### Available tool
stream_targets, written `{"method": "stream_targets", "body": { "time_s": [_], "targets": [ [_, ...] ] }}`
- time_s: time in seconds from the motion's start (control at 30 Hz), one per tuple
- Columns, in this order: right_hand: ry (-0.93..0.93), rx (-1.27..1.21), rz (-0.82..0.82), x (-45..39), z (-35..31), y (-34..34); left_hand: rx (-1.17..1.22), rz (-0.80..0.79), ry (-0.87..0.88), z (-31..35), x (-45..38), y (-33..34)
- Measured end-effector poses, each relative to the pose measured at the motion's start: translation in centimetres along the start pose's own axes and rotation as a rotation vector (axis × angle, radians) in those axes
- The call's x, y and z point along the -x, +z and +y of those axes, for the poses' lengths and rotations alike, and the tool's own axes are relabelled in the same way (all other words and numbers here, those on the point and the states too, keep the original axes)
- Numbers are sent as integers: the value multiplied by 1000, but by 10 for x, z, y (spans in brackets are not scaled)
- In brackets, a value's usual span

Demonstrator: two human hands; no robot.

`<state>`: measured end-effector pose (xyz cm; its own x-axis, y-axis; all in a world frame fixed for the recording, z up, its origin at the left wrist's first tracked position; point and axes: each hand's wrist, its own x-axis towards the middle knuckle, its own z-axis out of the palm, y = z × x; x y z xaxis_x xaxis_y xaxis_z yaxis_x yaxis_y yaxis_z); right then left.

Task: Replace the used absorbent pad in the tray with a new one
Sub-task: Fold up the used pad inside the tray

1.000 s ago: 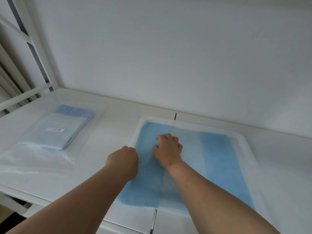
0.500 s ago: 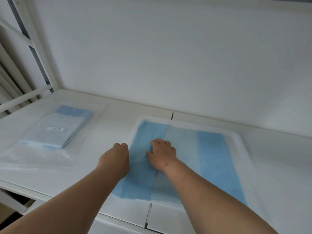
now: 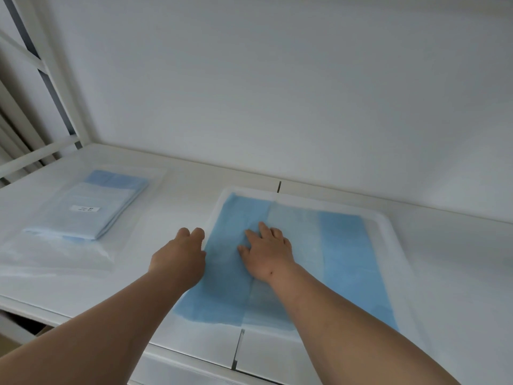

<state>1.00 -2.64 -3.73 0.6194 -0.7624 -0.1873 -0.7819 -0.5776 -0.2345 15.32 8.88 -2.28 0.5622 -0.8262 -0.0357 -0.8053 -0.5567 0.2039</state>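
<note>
A person's right hand (image 3: 268,252) lay flat, fingers spread, on a blue-and-white absorbent pad (image 3: 341,262) spread in a shallow white plastic tray (image 3: 388,232) on the white table (image 3: 177,190). The left hand (image 3: 180,257) rested at the pad's left edge, its fingers bent down; whether they pinched it could not be told. Well left of both hands lay a clear plastic packet of folded blue pads (image 3: 88,207).

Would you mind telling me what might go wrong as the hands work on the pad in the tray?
1. The right hand lies flat on the pad, so a pull by the left hand at its left edge may tear it or slide the light tray.
2. The tray reaches close to the shelf's front edge, so a tug toward the person could tip it off.
</note>
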Motion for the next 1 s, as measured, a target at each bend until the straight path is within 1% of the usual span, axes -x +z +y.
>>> {"method": "stream_targets", "body": {
  "time_s": [0.1,0.27,0.4,0.6,0.77,0.83,1.0],
  "targets": [
    [3,16,2,0,-1,-1,44,-3,27,5,-10,-1],
    [15,41,-4,-8,-6,-8,63,-87,107,14,-31,0],
    [2,77,-57,-15,-11,-11,-29,-154,171,17,-49,3],
    [-19,157,-70,-17,-12,-13,-144,-236,241,16,-85,9],
    [-29,209,-66,-19,-11,-15,-190,-326,234,22,-100,9],
    [-35,224,-56,-19,-10,-14,-180,-318,230,24,-100,9],
    [-21,224,-38,-17,-10,-12,-24,-229,233,19,-92,4]
  ]
}}
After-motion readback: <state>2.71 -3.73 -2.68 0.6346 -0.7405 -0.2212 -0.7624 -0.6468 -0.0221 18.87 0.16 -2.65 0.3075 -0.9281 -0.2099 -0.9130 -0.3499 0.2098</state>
